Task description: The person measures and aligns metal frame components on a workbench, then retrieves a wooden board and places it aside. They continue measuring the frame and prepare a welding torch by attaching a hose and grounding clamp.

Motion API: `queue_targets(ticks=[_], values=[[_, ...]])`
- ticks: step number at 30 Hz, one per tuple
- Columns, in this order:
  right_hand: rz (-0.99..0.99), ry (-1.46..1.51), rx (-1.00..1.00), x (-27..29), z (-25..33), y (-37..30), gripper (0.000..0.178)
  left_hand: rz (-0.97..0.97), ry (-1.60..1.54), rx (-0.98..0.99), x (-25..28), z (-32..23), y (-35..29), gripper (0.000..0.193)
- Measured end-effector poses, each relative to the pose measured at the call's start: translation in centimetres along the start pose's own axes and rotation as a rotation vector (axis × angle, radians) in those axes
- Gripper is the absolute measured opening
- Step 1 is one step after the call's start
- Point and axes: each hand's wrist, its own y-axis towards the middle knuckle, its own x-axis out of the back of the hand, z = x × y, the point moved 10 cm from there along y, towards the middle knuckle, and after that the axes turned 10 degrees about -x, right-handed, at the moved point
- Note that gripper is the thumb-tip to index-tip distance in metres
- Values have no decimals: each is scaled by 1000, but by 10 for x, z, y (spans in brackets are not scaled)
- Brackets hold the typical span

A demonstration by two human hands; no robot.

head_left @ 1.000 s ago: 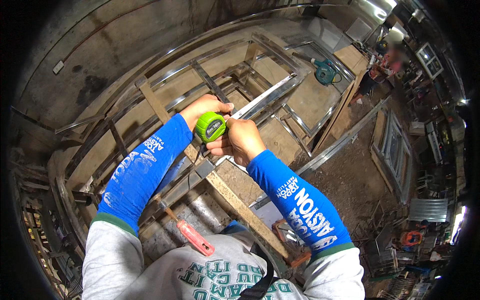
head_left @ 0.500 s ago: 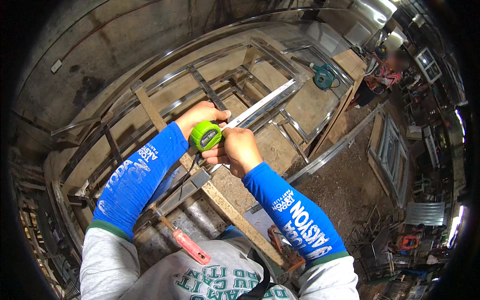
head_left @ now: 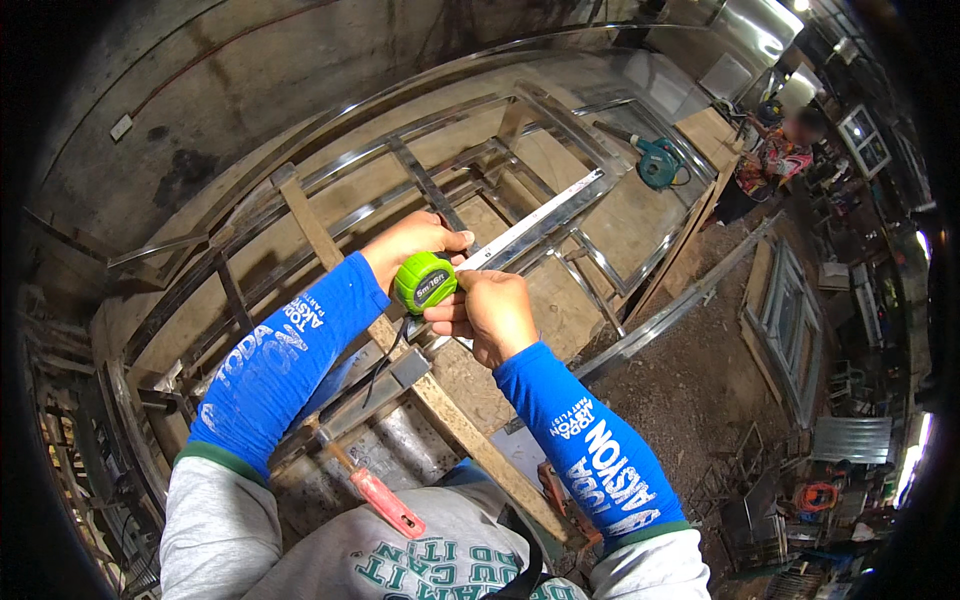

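Note:
A green tape measure (head_left: 426,282) sits between my two hands, with its white blade (head_left: 535,222) pulled out along a shiny square metal tube of the frame (head_left: 560,220). My right hand (head_left: 495,312) is closed at the case, its fingertips under the lower right side and its thumb side near the blade's mouth. My left hand (head_left: 418,243) is closed just beyond the case, thumb pointing right beside a crossbar (head_left: 425,185); its other fingers are hidden. A red-handled screwdriver-like tool (head_left: 385,500) lies close to my body, near a metal tube with a dark cord (head_left: 376,375).
A wooden bar (head_left: 465,435) crosses under the frame. Beyond it lies a teal power blower (head_left: 656,163) on the worktop. To the right, framed panels (head_left: 785,315) stand on the dirt floor, and another person (head_left: 775,160) is at the back right. A concrete wall (head_left: 250,90) rises at the far left.
The view has shifted slightly, so the frame and hands appear a little lower and further right. The tape case is tilted a bit differently. Both hands keep nearly the same pose.

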Motion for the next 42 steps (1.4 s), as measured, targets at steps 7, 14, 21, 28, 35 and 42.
queue_targets(ticks=[7, 14, 21, 28, 35, 42], values=[[-61, 93, 8, 3, -7, -2, 27, -15, 10, -9, 8, 7, 8, 17], [-103, 174, 29, 8, -9, -3, 28, -51, -6, -9, 4, 6, 9, 17], [-123, 180, 60, 8, -9, -6, 28, -52, -52, -14, 3, 7, 9, 18], [-129, 179, 125, 3, -6, -9, 27, -84, 30, -1, 2, -1, 13, 20], [-111, 162, 90, 7, -6, -3, 26, -103, 35, 6, -6, -16, 1, 28], [-80, 117, 100, 3, -5, -6, 26, -118, 103, 36, 2, -10, 3, 27]])
